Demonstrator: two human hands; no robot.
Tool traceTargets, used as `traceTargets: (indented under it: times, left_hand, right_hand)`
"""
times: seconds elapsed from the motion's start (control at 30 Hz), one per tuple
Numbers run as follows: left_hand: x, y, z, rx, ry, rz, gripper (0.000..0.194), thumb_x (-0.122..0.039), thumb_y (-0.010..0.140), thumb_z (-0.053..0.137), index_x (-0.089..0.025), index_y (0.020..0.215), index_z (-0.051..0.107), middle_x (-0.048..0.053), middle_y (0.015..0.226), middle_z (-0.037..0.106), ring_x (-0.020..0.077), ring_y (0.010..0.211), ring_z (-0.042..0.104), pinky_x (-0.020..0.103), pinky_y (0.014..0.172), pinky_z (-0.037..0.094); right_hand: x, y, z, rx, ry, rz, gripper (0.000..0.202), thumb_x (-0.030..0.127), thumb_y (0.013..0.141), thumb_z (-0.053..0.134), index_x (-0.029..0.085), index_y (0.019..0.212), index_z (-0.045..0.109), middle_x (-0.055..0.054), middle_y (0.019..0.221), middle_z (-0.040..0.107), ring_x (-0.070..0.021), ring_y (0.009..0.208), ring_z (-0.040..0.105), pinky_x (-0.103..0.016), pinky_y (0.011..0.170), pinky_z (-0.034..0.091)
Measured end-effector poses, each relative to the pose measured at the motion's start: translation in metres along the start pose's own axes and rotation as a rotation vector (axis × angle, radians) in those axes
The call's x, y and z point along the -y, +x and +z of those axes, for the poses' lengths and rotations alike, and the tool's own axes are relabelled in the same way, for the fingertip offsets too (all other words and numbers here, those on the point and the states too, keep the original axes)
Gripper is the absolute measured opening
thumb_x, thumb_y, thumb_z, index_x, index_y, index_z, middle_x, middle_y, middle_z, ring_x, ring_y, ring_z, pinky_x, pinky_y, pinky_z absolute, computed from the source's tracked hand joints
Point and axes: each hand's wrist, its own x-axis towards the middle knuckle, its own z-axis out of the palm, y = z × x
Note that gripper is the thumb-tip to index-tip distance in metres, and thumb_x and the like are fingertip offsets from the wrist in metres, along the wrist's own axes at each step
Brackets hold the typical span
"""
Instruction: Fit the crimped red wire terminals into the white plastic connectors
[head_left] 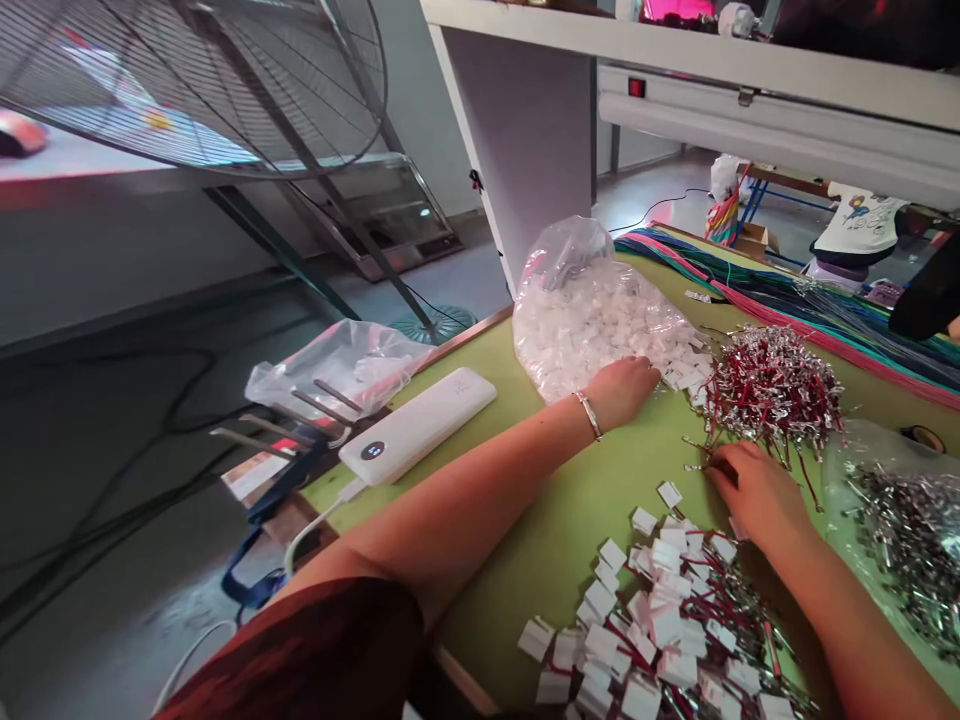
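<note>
My left hand (624, 390) reaches to the mouth of a clear plastic bag (570, 245) full of white connector housings (600, 315). Its fingers are curled together at the loose housings spilling out; their tips are hidden. My right hand (761, 495) is closed beside a heap of short dark-red wires with metal terminals (776, 385). Crimped terminals (694, 466) stick out to the left of its fingertips, on wires pinched there. Below my hands lies a pile of white connectors with wires fitted (664, 625).
A white power bank (420, 425) with a cable lies left of my forearm. At right is a clear bag of metal-ended pieces (911, 545). Bundled coloured wires (795, 300) run along the far edge. A large fan (300, 90) stands at left, and a person (859, 220) is in the background.
</note>
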Motion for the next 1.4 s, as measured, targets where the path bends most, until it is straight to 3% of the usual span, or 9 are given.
traceTargets:
  times: [0.23,0.4,0.57,0.67,0.77,0.9,1.03,1.23,1.4]
  left_hand:
    - [0.0,0.001,-0.002,-0.053,-0.117,0.008,0.028,-0.008,0.083,0.047,-0.015,0.101,0.067,0.011,0.094,0.061,0.0225,0.088,0.058,0.031,0.074,0.046]
    - [-0.012,0.0,-0.018,-0.229,-0.6,-0.065,0.015,-0.014,0.08,0.059,-0.017,0.083,0.074,0.006,0.083,0.067,0.0185,0.085,0.06,0.028,0.078,0.045]
    - [-0.039,-0.003,-0.015,0.009,-1.345,-0.394,0.013,-0.017,0.081,0.062,-0.013,0.089,0.072,-0.002,0.055,0.058,0.0068,0.048,0.048,0.02,0.051,0.04]
    - [-0.049,-0.004,-0.005,0.141,-1.662,-0.461,0.015,-0.012,0.085,0.058,-0.01,0.093,0.07,-0.003,0.05,0.056,0.0049,0.046,0.049,0.018,0.05,0.039]
    - [-0.051,-0.004,0.001,0.207,-1.85,-0.479,0.008,-0.01,0.084,0.061,-0.008,0.086,0.069,-0.001,0.053,0.06,0.0046,0.05,0.055,0.016,0.054,0.043]
    - [-0.05,-0.005,0.003,0.253,-1.956,-0.46,0.002,-0.01,0.082,0.065,-0.008,0.082,0.066,-0.001,0.055,0.06,0.0049,0.052,0.058,0.016,0.055,0.045]
    - [-0.051,-0.007,0.003,0.315,-1.893,-0.381,0.004,-0.013,0.084,0.063,-0.01,0.081,0.063,-0.002,0.054,0.058,0.0043,0.046,0.054,0.016,0.046,0.038]
    - [-0.05,-0.007,0.002,0.278,-1.843,-0.344,0.011,-0.019,0.082,0.068,-0.012,0.078,0.06,-0.003,0.054,0.059,0.004,0.045,0.053,0.016,0.044,0.036]
    - [-0.048,-0.007,0.002,0.304,-1.87,-0.329,0.014,-0.021,0.08,0.069,-0.012,0.078,0.059,-0.003,0.054,0.06,0.0038,0.044,0.054,0.014,0.043,0.037]
  right_hand:
    - [-0.001,-0.002,-0.002,-0.11,0.075,-0.097,0.016,0.023,0.088,0.047,0.02,0.08,0.06,-0.005,0.086,0.062,-0.0193,0.075,0.058,-0.03,0.064,0.039]
    - [-0.013,0.001,-0.011,-0.091,0.407,-0.034,0.018,0.034,0.088,0.047,0.022,0.08,0.056,-0.002,0.071,0.065,-0.0179,0.065,0.057,-0.029,0.061,0.041]
    - [-0.016,0.002,-0.013,-0.065,0.553,-0.002,0.017,0.035,0.085,0.047,0.021,0.082,0.057,-0.001,0.07,0.065,-0.0171,0.065,0.058,-0.029,0.063,0.043]
    - [-0.013,0.001,-0.015,-0.096,0.577,-0.02,0.02,0.033,0.083,0.049,0.021,0.09,0.063,-0.003,0.077,0.068,-0.0176,0.07,0.06,-0.03,0.067,0.045]
    - [-0.009,-0.001,-0.014,-0.113,0.563,-0.002,0.021,0.036,0.083,0.052,0.02,0.081,0.065,-0.002,0.071,0.067,-0.0167,0.064,0.059,-0.028,0.061,0.044]
    - [-0.001,-0.003,-0.011,-0.174,0.52,-0.033,0.02,0.034,0.082,0.054,0.02,0.074,0.064,-0.001,0.064,0.064,-0.0148,0.058,0.055,-0.026,0.054,0.041]
    - [0.002,-0.004,-0.01,-0.26,0.44,-0.069,0.019,0.031,0.083,0.053,0.02,0.069,0.061,0.001,0.058,0.059,-0.0129,0.053,0.05,-0.024,0.052,0.037]
    - [0.001,-0.006,-0.009,-0.26,0.357,-0.174,0.018,0.024,0.085,0.049,0.021,0.07,0.06,0.0,0.065,0.06,-0.014,0.061,0.053,-0.025,0.057,0.038]
    - [0.002,-0.007,-0.006,-0.258,0.364,-0.159,0.018,0.025,0.087,0.05,0.021,0.071,0.059,0.001,0.063,0.059,-0.0138,0.059,0.052,-0.025,0.056,0.037]
